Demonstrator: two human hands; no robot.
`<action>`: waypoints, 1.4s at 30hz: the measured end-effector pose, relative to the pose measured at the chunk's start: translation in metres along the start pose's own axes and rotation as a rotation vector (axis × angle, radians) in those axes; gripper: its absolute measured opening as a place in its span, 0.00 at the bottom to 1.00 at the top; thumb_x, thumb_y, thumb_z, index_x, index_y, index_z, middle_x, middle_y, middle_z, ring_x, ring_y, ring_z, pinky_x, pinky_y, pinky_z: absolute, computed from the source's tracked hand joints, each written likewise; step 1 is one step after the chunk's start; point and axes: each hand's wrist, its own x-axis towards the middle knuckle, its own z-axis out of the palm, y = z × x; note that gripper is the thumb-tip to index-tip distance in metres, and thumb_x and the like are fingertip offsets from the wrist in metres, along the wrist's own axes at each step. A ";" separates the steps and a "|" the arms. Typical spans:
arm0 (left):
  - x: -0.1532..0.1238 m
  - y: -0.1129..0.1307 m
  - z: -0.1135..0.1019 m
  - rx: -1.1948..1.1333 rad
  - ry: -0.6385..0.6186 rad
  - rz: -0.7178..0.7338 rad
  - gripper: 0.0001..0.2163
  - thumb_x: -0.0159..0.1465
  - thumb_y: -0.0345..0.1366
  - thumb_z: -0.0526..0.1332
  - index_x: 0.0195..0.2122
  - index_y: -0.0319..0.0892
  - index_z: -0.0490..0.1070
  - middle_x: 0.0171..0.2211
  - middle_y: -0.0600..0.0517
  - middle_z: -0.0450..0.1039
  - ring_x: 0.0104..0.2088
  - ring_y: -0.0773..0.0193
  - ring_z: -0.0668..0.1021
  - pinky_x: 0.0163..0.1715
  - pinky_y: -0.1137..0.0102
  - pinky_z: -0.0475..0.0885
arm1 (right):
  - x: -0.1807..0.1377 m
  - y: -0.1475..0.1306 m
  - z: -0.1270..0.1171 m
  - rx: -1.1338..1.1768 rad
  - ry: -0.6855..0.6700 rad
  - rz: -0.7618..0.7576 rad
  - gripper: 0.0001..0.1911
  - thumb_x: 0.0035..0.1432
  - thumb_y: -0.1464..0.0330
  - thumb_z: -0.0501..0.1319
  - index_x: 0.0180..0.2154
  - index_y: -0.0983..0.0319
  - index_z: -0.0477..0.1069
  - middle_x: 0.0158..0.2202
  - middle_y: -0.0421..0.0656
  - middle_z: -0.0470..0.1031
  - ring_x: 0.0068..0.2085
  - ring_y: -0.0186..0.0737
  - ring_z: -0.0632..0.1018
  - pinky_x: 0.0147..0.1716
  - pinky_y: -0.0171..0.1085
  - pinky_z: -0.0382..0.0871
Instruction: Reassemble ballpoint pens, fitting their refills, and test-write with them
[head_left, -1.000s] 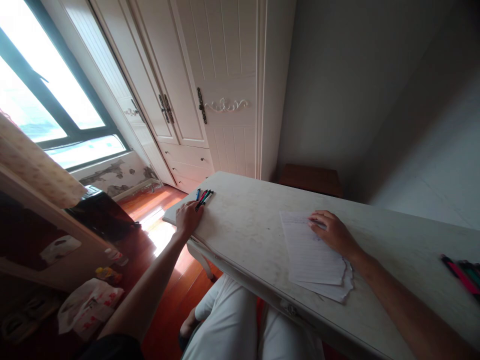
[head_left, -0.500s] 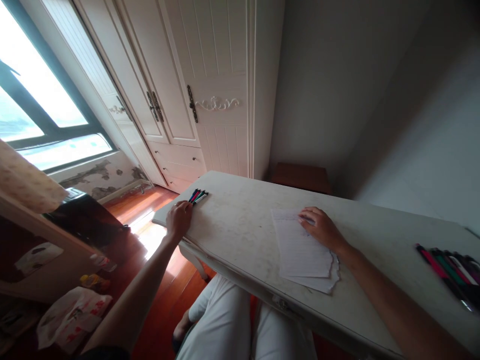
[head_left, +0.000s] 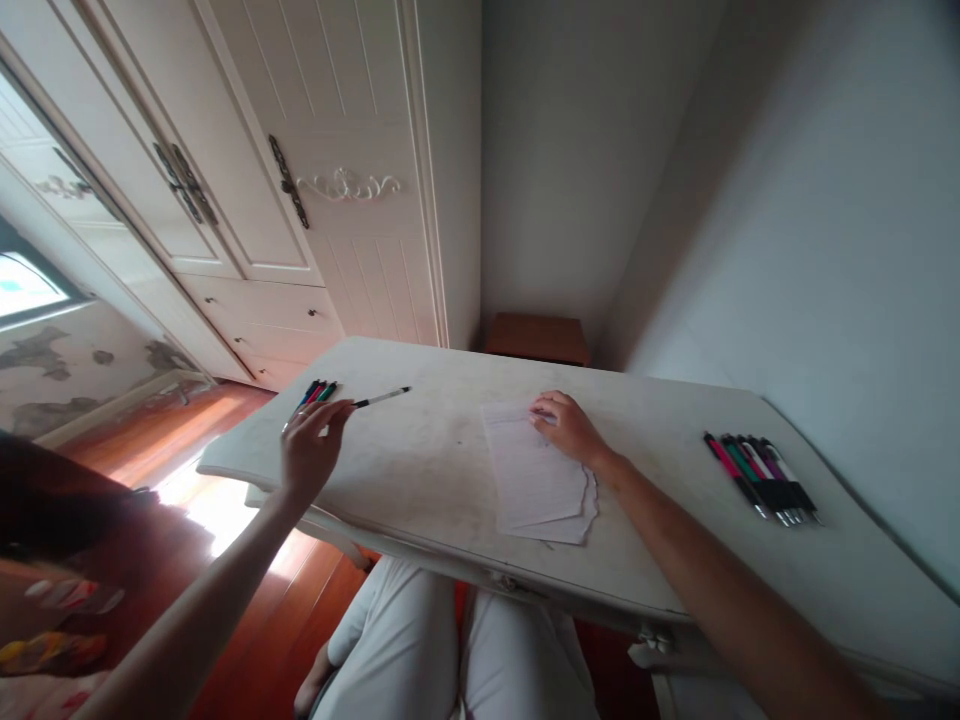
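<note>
The person's left hand (head_left: 307, 455) pinches a slim white pen (head_left: 386, 396) near one black end, thumb and fingers closed, over the smooth, smudged table (head_left: 427, 470). The right hand (head_left: 571, 430) curls around a mostly hidden pen (head_left: 543, 414) on thin, ragged-edged paper (head_left: 532, 490). The panelled wardrobe (head_left: 367, 270) has shut drawers (head_left: 259, 303), contents hidden.

Open worktop (head_left: 427, 460) is left between the left hand (head_left: 313, 440) and the paper sheets (head_left: 536, 485), narrowed by the pen (head_left: 384, 397) held out from that hand. Passage just beyond is obstructed by clustered pens (head_left: 322, 391). Another gap is left between the right forearm (head_left: 675, 520) and the pen row (head_left: 757, 480).
</note>
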 end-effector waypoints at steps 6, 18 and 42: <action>0.011 0.104 0.062 -0.488 -0.215 -0.080 0.12 0.59 0.46 0.64 0.32 0.43 0.80 0.29 0.50 0.80 0.29 0.63 0.76 0.33 0.69 0.72 | 0.000 -0.001 -0.003 -0.001 -0.018 0.013 0.09 0.55 0.69 0.61 0.37 0.62 0.78 0.44 0.49 0.75 0.49 0.48 0.75 0.54 0.47 0.66; 0.037 0.135 0.149 -1.062 -0.415 -0.460 0.24 0.48 0.47 0.73 0.42 0.38 0.74 0.33 0.46 0.80 0.30 0.64 0.78 0.29 0.70 0.70 | -0.002 -0.007 -0.004 -0.048 -0.021 0.045 0.06 0.58 0.69 0.62 0.38 0.59 0.76 0.43 0.47 0.73 0.47 0.47 0.74 0.51 0.46 0.68; 0.036 0.112 0.158 -0.824 -0.639 -0.231 0.12 0.48 0.45 0.72 0.26 0.42 0.78 0.25 0.51 0.79 0.26 0.63 0.76 0.26 0.71 0.69 | -0.002 -0.023 -0.007 0.139 0.197 0.123 0.18 0.61 0.64 0.59 0.53 0.58 0.67 0.47 0.47 0.76 0.47 0.43 0.77 0.51 0.46 0.72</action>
